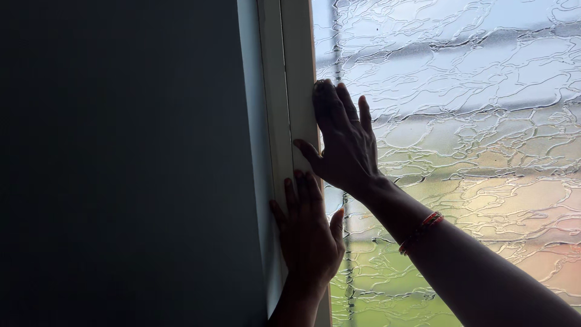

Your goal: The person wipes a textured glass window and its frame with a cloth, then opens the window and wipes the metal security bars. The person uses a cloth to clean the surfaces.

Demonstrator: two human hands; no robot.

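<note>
Window frame: the pale upright frame (pixel 289 109) stands mid-view, between dark wall (pixel 121 163) and textured glass (pixel 460 121).
Right hand: my right hand (pixel 342 142) lies flat on it, fingers together.
Left hand: my left hand (pixel 308 233) presses below, fingers slightly apart.
Wrist: red thread band (pixel 420 230).

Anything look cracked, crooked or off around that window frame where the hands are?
Nothing stands out. The white frame runs straight, and the textured glass shows its raised pattern but no cracks I can make out. The right hand and left hand both press flat on the frame. The wall beside it is too dark to judge.
</note>
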